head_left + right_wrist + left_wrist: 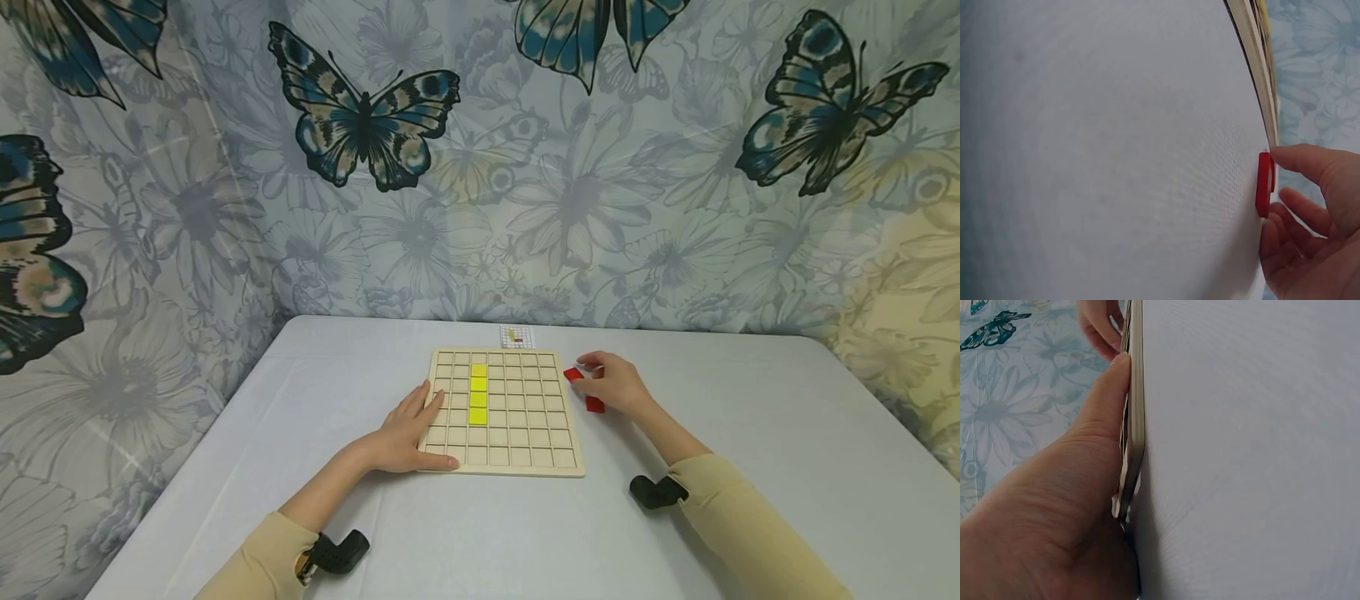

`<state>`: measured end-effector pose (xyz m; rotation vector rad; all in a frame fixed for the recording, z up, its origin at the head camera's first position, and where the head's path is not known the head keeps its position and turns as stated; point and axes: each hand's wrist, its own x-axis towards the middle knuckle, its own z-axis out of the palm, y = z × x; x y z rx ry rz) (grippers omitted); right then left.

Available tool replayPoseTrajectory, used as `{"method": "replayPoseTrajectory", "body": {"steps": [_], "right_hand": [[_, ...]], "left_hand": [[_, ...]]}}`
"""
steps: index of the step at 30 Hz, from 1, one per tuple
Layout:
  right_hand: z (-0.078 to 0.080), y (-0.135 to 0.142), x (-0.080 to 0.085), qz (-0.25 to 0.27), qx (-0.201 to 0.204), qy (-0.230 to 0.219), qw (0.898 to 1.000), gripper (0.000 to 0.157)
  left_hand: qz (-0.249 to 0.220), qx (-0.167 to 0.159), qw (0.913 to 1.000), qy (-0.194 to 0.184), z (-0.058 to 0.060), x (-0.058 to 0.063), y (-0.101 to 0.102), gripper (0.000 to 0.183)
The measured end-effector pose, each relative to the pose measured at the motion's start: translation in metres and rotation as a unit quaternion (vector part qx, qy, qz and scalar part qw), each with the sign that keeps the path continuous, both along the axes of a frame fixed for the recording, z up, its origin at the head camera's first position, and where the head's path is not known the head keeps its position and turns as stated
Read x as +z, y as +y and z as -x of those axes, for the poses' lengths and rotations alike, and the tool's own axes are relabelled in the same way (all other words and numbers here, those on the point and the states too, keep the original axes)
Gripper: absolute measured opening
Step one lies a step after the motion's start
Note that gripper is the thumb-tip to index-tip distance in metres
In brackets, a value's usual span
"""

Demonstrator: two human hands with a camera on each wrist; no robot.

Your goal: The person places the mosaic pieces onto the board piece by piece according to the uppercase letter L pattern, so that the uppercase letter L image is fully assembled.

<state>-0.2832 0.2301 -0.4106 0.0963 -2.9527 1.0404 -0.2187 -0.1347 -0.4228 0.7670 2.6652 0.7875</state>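
Observation:
A wooden grid board [525,457] lies on the table, with a column of yellow squares [478,394] in its cells. My left hand [401,433] rests along the board's left edge, fingers spread and thumb at the near edge; the left wrist view shows that thumb [1100,400] against the board's side. Just right of the board, my right hand [611,383] pinches a red block [573,374] with thumb and fingers. More red [595,405] shows below the thumb; the hand hides the part between. In the right wrist view a red block [1263,184] sits by the thumb tip.
A small pattern card [517,337] with coloured squares lies behind the board. White cloth covers the table [735,400], and a butterfly-print curtain [480,250] hangs behind it. A black wrist camera [340,552] is on the left wrist, another [657,492] on the right.

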Motion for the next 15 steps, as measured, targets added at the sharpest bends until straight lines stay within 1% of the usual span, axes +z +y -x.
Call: {"method": "replayPoseTrajectory", "body": {"steps": [4, 7, 12, 15], "right_hand": [[0.0001, -0.0012, -0.0004, -0.021, 0.022, 0.028, 0.999, 0.043], [-0.0003, -0.0012, -0.0004, -0.031, 0.032, 0.046, 0.998, 0.041], [-0.0006, -0.0005, -0.001, -0.039, 0.033, 0.059, 0.997, 0.037], [-0.0007, 0.0, -0.001, -0.041, 0.028, 0.058, 0.997, 0.035]], "left_hand": [[0.009, 0.006, 0.9999, -0.008, 0.0, 0.001, 0.0, 0.109], [0.006, 0.007, 0.9999, -0.009, 0.0001, 0.0011, 0.0002, 0.108], [0.0, 0.006, 0.9999, -0.009, -0.0004, 0.0022, 0.0009, 0.108], [-0.001, 0.007, 0.9999, -0.01, -0.0006, 0.0025, 0.0012, 0.108]]}}
